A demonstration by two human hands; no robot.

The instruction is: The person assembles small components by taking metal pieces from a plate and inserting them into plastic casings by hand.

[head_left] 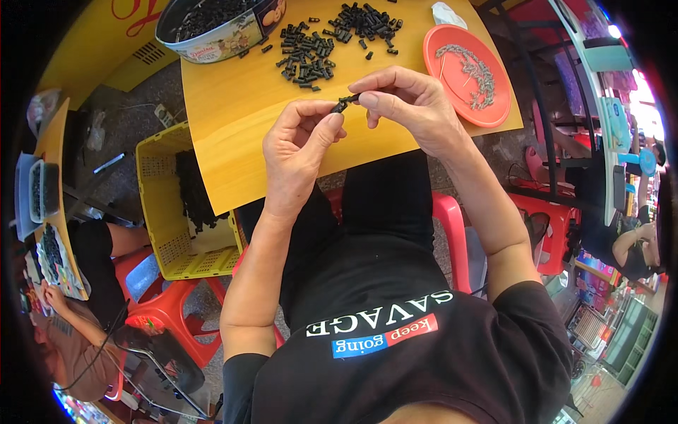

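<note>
Small black part (343, 106) pinched between both hands

The fingertips cover much of the part, so I can't make out its shape, or whether it is one piece or two joined. The tin (222, 48) is cut off by the upper edge, and the dark stuff (194, 187) in the yellow crate (159, 184) is hard to tell.

Beyond the hands, two loose heaps of black pieces (308, 56) meet on the yellow tabletop (244, 134). A red plate (456, 79) of grey bits (487, 88) sits just beyond the right forearm — a crumpled white tissue (448, 15) near it.

The part is above the tabletop's near side: the left hand (300, 145) grips its left end, thumb against fingers, and the right hand (409, 106) nips the other — both closed narrow.
</note>
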